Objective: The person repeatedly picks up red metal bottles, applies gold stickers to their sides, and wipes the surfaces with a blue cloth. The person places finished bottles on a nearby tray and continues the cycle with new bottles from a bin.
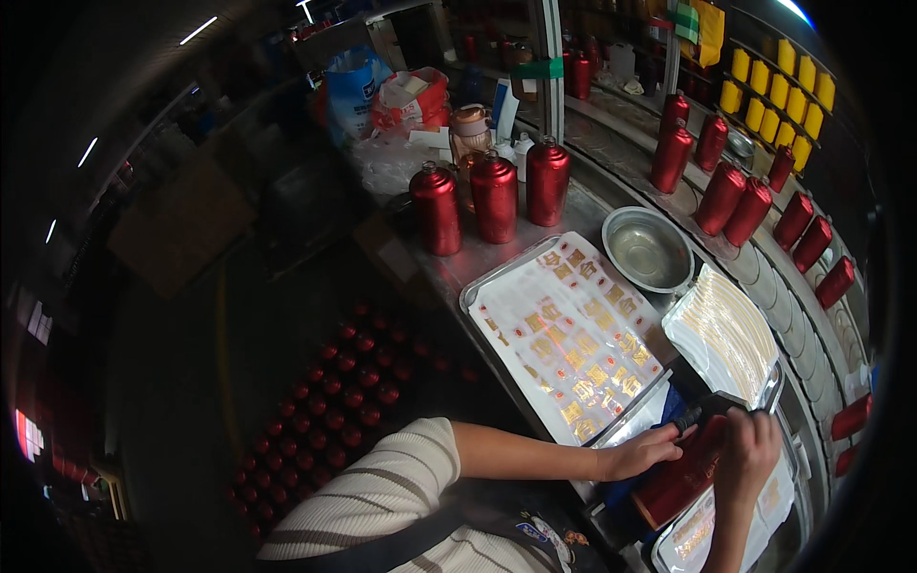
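A glossy red bottle [673,489] lies tilted in front of me at the lower right, with small gold marks on its side. My left hand [642,453] holds it near its far end, the fingers stretched over the red surface. Curled at the bottle's right side is my right hand [750,449]; its fingertips are bent down, and whatever they pinch is hidden. Just beyond the hands sits a dark angular piece [721,403]. A white sheet with gold and red decals [521,358] lies in a metal tray [469,294] to the left.
A metal bowl [626,216] of clear liquid stands beyond the tray, near a sheet with gold strips [721,325]. Three red bottles [495,201] stand at the table's far end. A curved conveyor [793,304] with more bottles runs along the right. Many red bottles [330,384] fill the floor at left.
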